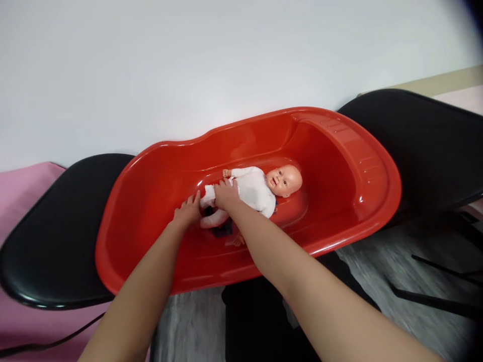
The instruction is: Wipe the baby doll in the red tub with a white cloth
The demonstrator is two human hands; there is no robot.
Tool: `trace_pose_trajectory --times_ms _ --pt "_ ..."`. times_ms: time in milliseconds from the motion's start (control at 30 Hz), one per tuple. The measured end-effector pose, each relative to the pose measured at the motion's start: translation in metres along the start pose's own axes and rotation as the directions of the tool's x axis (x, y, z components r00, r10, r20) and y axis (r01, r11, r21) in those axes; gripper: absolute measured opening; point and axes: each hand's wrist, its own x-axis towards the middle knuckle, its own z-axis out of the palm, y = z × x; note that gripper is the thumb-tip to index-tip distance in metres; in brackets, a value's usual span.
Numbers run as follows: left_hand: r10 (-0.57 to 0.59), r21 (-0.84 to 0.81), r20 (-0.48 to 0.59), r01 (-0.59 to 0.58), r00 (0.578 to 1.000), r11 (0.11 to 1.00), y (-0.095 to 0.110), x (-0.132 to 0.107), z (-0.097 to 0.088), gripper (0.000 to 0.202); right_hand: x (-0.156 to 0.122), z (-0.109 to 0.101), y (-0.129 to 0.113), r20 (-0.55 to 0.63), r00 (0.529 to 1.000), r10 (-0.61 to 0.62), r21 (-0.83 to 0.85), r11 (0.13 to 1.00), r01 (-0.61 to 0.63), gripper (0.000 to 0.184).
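Observation:
A baby doll [252,188] in a white long-sleeved suit lies on its back in a red baby bathtub [151,181], its bald head toward the right. My right hand [226,193] is closed over the doll's upper leg and hip. Around the end of the white-clad leg [207,197] curl the fingers of my left hand [189,208], with the thumb side against it. The other leg [214,219] lies bent below my hands. My right forearm partly covers the doll's near arm. A dark patch shows on the tub floor beneath the legs.
The tub rests across two black seats, one at the left [56,236] and one at the right [411,146]. A white wall [169,65] stands right behind it. Pink material [26,201] lies at the left, and thin black legs [433,301] stand over the grey floor.

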Motion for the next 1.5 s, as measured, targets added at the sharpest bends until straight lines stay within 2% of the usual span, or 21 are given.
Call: trace_pose_trajectory --times_ms 200,533,667,900,1167,1300,1500 --pt "0.018 -0.031 -0.049 -0.020 0.999 0.999 0.005 0.005 0.000 0.088 0.000 0.001 0.002 0.019 1.000 -0.009 -0.023 1.000 0.010 0.073" --pt "0.040 -0.065 -0.116 -0.048 0.992 0.997 0.010 0.002 -0.009 0.086 0.000 0.005 0.005 0.062 0.998 -0.022 -0.086 0.996 0.028 0.066" --pt "0.061 -0.113 -0.137 -0.077 0.989 0.991 0.013 -0.001 -0.015 0.084 0.000 0.007 0.007 0.041 0.999 -0.028 -0.128 0.991 0.033 0.063" --pt "0.011 -0.217 -0.111 -0.035 0.994 0.976 0.016 -0.003 -0.023 0.065 0.002 0.010 0.011 0.038 0.999 -0.023 -0.129 0.991 0.028 0.061" --pt "0.013 -0.171 -0.075 -0.026 0.997 0.985 0.017 0.001 -0.014 0.056 -0.002 0.005 0.016 0.048 0.997 -0.056 -0.118 0.991 0.062 0.056" --pt "0.030 -0.107 -0.076 -0.038 0.997 0.994 0.019 0.003 -0.012 0.057 0.001 0.000 0.027 -0.031 1.000 -0.002 -0.111 0.994 -0.001 0.042" --pt "0.082 -0.088 -0.021 -0.084 0.996 0.993 0.028 0.000 -0.015 0.060 0.016 -0.023 0.059 -0.279 0.959 0.041 -0.092 0.993 -0.069 0.041"
